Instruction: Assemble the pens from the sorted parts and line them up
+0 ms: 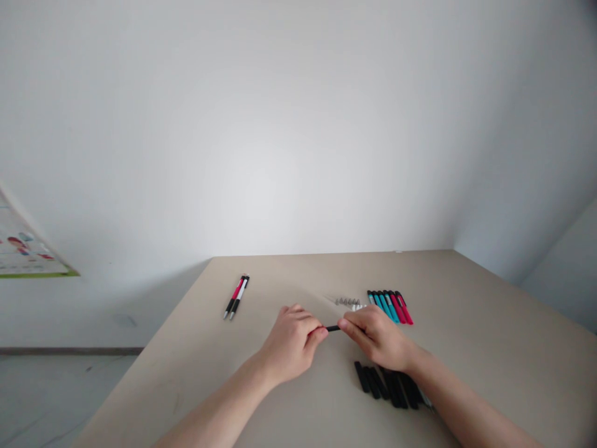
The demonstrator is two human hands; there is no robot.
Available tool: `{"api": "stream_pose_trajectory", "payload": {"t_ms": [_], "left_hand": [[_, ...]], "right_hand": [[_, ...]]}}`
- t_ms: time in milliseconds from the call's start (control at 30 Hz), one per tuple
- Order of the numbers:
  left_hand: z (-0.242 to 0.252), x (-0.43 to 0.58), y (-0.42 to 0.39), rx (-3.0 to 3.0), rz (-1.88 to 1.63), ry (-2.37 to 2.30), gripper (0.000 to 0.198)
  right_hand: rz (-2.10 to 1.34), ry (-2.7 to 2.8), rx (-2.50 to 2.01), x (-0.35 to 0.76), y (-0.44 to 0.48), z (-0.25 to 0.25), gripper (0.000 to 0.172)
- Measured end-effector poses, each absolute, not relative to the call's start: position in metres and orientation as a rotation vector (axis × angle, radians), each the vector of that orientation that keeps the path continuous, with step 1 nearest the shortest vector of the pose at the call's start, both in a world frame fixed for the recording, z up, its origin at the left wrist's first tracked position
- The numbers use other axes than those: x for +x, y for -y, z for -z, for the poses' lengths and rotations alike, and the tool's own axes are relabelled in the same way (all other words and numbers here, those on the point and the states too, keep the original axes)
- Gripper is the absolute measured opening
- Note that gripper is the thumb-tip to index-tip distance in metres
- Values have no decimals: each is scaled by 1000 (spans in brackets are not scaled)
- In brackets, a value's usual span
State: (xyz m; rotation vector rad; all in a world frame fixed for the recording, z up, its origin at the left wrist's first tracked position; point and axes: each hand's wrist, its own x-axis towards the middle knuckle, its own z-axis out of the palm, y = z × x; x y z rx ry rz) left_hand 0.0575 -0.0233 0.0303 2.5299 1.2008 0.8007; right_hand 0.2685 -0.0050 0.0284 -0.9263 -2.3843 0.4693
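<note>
My left hand (293, 342) and my right hand (377, 336) meet over the middle of a beige table (466, 348). Both are closed on one pen (333, 328), whose short black stretch shows between the fingertips; a hint of red shows at the left fingers. Beneath my right wrist lies a row of several black pen parts (382, 382). Beyond my right hand lie several teal and red pen barrels (390, 306) side by side, with small silver and white parts (349, 303) to their left.
Two assembled pens (236, 297), one red and one white with black grips, lie at the table's far left. A white wall stands behind the table. A colourful poster (23, 252) hangs at the left edge, above the floor.
</note>
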Motion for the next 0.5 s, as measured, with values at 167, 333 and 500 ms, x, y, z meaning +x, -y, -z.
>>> {"api": "stream_pose_trajectory", "payload": {"t_ms": [167,333,500], "left_hand": [[-31,57,24,2483,-885,-1268,12],[-31,56,23,2531,-806,-1191,23],[-30,56,23,2469,-925,-1238,12]], "right_hand": [[-487,2376,-937,269,5,-28,43],[-484,2378,-928,270,3,-25,42],[-517,2354,-943,270,2,-26,43]]}}
